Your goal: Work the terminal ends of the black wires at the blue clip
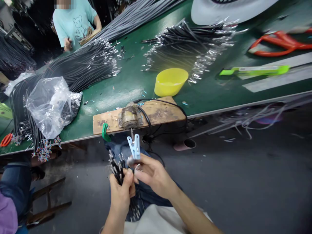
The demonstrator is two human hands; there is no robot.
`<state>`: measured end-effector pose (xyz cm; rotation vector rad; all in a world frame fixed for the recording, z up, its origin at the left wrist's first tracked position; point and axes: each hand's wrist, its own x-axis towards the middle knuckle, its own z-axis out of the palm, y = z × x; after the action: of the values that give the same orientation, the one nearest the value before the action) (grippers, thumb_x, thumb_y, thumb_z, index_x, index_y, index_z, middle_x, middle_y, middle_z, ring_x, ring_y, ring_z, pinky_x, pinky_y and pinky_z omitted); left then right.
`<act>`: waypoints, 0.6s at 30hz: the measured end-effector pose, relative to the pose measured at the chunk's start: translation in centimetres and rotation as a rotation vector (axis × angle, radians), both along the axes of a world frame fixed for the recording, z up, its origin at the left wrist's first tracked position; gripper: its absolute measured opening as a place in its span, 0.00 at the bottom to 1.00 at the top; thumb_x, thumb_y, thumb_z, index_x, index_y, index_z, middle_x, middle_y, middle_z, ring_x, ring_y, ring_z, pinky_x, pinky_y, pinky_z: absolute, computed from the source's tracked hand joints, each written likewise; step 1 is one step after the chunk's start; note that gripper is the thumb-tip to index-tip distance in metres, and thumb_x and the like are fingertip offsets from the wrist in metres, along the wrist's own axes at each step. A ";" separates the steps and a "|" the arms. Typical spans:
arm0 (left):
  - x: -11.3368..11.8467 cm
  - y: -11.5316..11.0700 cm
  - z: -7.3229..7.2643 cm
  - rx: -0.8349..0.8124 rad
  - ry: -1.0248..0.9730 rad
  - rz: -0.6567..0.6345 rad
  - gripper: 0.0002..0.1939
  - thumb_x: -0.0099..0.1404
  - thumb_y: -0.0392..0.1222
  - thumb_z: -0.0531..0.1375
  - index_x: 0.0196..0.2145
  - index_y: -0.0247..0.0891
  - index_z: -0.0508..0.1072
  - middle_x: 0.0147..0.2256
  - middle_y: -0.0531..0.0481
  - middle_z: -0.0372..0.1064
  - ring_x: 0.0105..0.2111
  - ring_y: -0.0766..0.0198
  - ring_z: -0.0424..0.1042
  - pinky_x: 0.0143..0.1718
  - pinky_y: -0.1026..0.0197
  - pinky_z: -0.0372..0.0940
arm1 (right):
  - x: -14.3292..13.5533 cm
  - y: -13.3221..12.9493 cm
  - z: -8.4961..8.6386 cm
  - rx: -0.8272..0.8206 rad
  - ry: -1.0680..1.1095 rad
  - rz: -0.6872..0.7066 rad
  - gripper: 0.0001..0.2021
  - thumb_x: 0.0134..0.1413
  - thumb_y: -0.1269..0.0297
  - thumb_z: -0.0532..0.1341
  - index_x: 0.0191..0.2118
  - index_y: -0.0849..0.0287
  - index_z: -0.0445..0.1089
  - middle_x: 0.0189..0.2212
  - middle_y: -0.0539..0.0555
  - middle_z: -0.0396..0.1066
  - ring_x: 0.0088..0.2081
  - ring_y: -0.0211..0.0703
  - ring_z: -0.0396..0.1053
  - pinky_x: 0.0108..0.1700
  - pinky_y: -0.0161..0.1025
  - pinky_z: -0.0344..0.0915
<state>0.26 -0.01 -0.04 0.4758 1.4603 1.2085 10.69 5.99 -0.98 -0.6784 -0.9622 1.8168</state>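
My left hand (122,193) is wrapped round a bundle of short black cables (118,172) with metal ends, held above my lap. Close beside it, my right hand (156,174) is closed, thumb and fingers meeting at a small shiny metal piece (137,167) that is too blurred to name. Just above my right fingers hangs a light blue clothes peg (134,146), below a thin metal shaft (132,133). That shaft sticks out of a grimy small motor-like device (130,117) on a wooden board (161,112) at the bench edge.
A green bench (136,70) carries a yellow cup (171,82), cable heaps (97,61), a plastic bag (52,104), a green cutter (254,70) and orange-handled scissors (273,45). A green clamp (105,132) grips the board. Another person (75,24) is across the bench; a stool (48,201) stands left.
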 end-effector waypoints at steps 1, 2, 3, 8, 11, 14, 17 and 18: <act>-0.1 -0.1 -0.2 -0.001 -0.002 0.001 0.21 0.50 0.58 0.64 0.22 0.37 0.65 0.14 0.59 0.56 0.11 0.78 0.44 0.12 0.69 0.39 | 0.1 0.1 0.1 0.015 -0.040 0.002 0.12 0.45 0.55 0.65 0.31 0.59 0.74 0.25 0.52 0.68 0.28 0.40 0.64 0.31 0.36 0.62; -0.1 -0.1 -0.4 -0.005 0.000 0.009 0.21 0.49 0.57 0.65 0.23 0.37 0.65 0.15 0.58 0.59 0.11 0.78 0.45 0.12 0.69 0.40 | 0.2 0.1 0.2 0.012 -0.070 -0.006 0.11 0.46 0.56 0.64 0.28 0.60 0.72 0.23 0.51 0.67 0.26 0.39 0.64 0.31 0.36 0.62; -0.2 -0.2 -0.8 -0.008 0.008 0.023 0.21 0.47 0.56 0.66 0.25 0.38 0.65 0.17 0.57 0.61 0.11 0.77 0.48 0.12 0.69 0.42 | 0.1 0.0 0.3 0.001 -0.092 -0.019 0.11 0.47 0.57 0.64 0.25 0.60 0.71 0.22 0.51 0.66 0.25 0.39 0.63 0.29 0.36 0.62; -0.3 -0.1 -2.6 -0.026 0.003 0.045 0.23 0.40 0.55 0.70 0.19 0.40 0.62 0.13 0.61 0.50 0.11 0.76 0.46 0.10 0.68 0.43 | -1.0 -1.1 0.4 0.280 -0.316 -0.444 0.08 0.50 0.67 0.60 0.22 0.58 0.67 0.19 0.50 0.63 0.23 0.39 0.60 0.27 0.37 0.59; 0.2 0.2 -1.9 -0.026 -0.038 0.061 0.24 0.43 0.62 0.66 0.18 0.40 0.61 0.11 0.63 0.41 0.10 0.77 0.39 0.09 0.68 0.38 | -1.1 -1.5 0.0 0.554 -0.409 -0.587 0.06 0.49 0.75 0.59 0.27 0.56 0.69 0.22 0.52 0.67 0.26 0.42 0.63 0.31 0.40 0.60; 0.7 0.6 -0.4 0.046 -0.010 0.100 0.20 0.49 0.58 0.65 0.21 0.39 0.66 0.14 0.62 0.45 0.12 0.77 0.40 0.11 0.69 0.39 | -0.6 -1.1 -0.3 0.518 -0.389 -0.538 0.06 0.49 0.74 0.60 0.26 0.57 0.68 0.21 0.51 0.66 0.25 0.40 0.63 0.28 0.38 0.61; 0.6 0.8 0.5 0.064 -0.003 0.064 0.19 0.49 0.57 0.65 0.20 0.37 0.68 0.13 0.62 0.44 0.12 0.77 0.40 0.12 0.69 0.39 | 0.0 -0.4 -0.4 0.376 -0.317 -0.445 0.04 0.51 0.67 0.60 0.27 0.58 0.69 0.23 0.51 0.66 0.25 0.40 0.63 0.25 0.35 0.60; 0.5 0.8 0.5 0.060 0.005 0.054 0.20 0.49 0.57 0.65 0.20 0.37 0.68 0.13 0.62 0.44 0.12 0.77 0.40 0.12 0.69 0.39 | 0.2 -0.2 -0.4 0.358 -0.299 -0.383 0.04 0.51 0.66 0.60 0.28 0.58 0.70 0.24 0.52 0.66 0.26 0.40 0.63 0.26 0.35 0.60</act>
<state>0.72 0.81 0.45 0.4835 1.4526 1.2982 10.92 5.77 -1.37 -0.8531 -1.2212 1.1906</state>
